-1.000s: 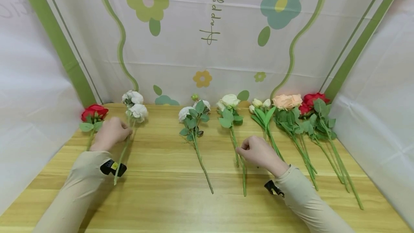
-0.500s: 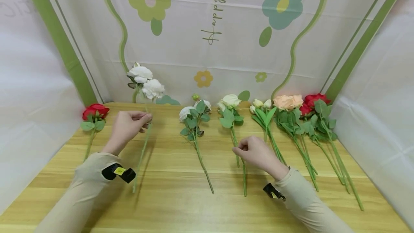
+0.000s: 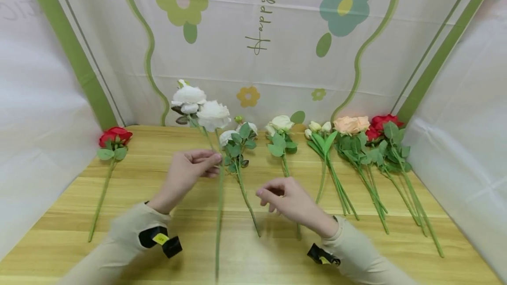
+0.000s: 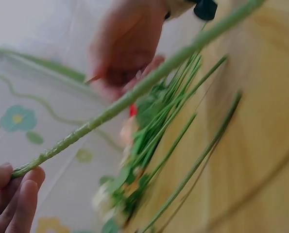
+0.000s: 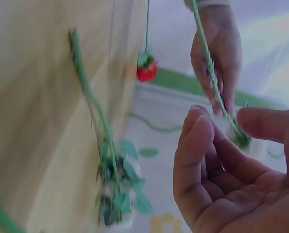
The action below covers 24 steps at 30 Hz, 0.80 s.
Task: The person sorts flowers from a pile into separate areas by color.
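Note:
My left hand (image 3: 185,176) pinches the green stem of a white artificial flower (image 3: 213,115) between thumb and fingers, holding it upright above the table. Two full white blooms top it. The left wrist view shows the stem (image 4: 149,83) running from the fingertips (image 4: 30,187) across the picture. My right hand (image 3: 295,203) hovers to the right of that stem, apart from it, with thumb and fingers bent loosely around nothing. In the right wrist view a gap parts its thumb (image 5: 265,124) from the other fingers. Between the hands lies another white flower with leaves (image 3: 237,144).
On the wooden table (image 3: 158,263) a red rose (image 3: 115,137) lies at the left. Toward the right are a cream rose (image 3: 281,124), white tulips (image 3: 317,129), a peach rose (image 3: 350,124) and red roses (image 3: 384,124). A printed cloth (image 3: 222,56) hangs behind.
My left hand has lifted the white flower off the table and carried it right to the middle. My right hand has moved left, away from the cream rose's stem, toward the left hand.

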### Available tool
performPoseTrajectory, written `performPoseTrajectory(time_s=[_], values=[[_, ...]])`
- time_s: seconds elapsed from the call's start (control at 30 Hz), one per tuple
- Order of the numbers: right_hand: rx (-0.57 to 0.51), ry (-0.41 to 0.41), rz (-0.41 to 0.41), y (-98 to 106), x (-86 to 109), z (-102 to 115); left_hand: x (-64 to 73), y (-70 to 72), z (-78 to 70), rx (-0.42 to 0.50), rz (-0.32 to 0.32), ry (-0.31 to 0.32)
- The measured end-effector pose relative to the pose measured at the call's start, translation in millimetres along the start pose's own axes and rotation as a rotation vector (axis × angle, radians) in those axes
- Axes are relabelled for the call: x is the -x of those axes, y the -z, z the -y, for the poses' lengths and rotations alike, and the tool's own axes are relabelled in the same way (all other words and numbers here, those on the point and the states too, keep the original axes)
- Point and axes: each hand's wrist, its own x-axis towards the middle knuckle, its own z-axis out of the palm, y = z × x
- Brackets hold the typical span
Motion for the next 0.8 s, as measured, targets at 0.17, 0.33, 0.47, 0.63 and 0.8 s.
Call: performPoseTrajectory(time_s=[0.17,0.33,0.47,0.63,0.8], values=[[-0.156,0.002,0.068,-26.5,-3.5,8.1,12.4,-19.5,5.2,0.035,0.032,-0.025],[-0.322,-0.009,0.122,-46.0,-5.6,13.0,17.2,-25.8,5.9,0.059,0.035,-0.076],[-0.439,-0.009,0.121,-53.0,-6.5,13.9,16.8,-26.7,4.5,0.070,0.051,-0.063],[-0.374,0.085,0.018,-46.8,-10.2,11.3,13.8,-23.6,2.1,0.034,0.068,-0.042],[-0.165,0.166,-0.113,-26.6,-17.1,16.0,10.7,-19.2,0.6,-0.030,0.084,-0.054]])
